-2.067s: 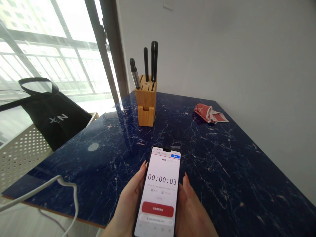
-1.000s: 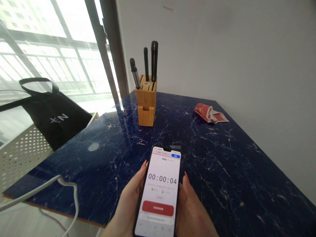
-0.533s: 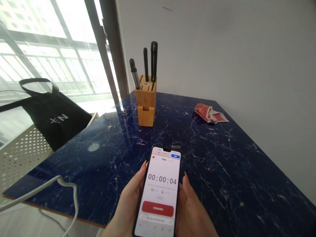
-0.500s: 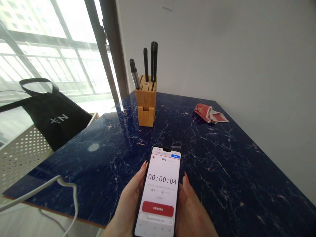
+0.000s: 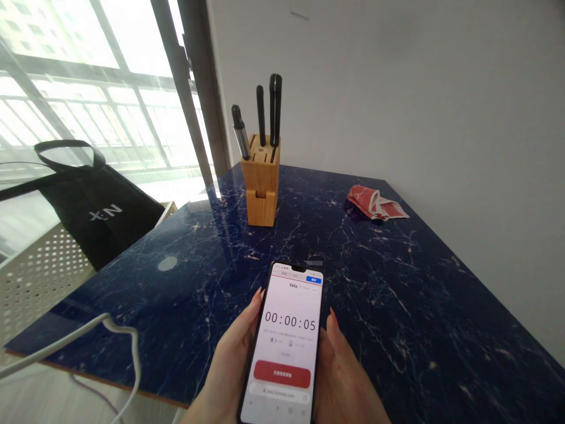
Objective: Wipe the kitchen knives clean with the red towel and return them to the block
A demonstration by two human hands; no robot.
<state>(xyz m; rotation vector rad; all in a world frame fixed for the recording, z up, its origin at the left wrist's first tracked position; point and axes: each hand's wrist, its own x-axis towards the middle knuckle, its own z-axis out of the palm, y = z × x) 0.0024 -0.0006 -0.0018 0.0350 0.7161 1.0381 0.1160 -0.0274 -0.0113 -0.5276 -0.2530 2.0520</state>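
A smartphone (image 5: 282, 341) is held upright, its lit screen facing me and showing 00:00:05 above a red button. My left hand (image 5: 229, 359) grips its left edge, thumb along the side. On the opposite edge my right hand (image 5: 344, 371) closes round the phone, its thumb raised a little off the side. The fingers behind the phone are hidden. Beyond it, a wooden knife block (image 5: 261, 194) stands on the dark blue marbled table (image 5: 212, 318), with several black-handled tools in its slots. A folded red and white cloth (image 5: 375, 203) lies at the right.
At the left, a black bag (image 5: 106, 206) rests on a perforated pale surface (image 5: 44, 277). A white cable (image 5: 75, 335) crosses the table's near left corner. A round pale spot (image 5: 168, 263) shows on the tabletop. Behind are a white wall (image 5: 375, 88) and a window (image 5: 88, 76).
The timer on the phone screen has gone from 00:00:04 to 00:00:05, and the small red dot at its upper left is gone. Both hands stay in place.
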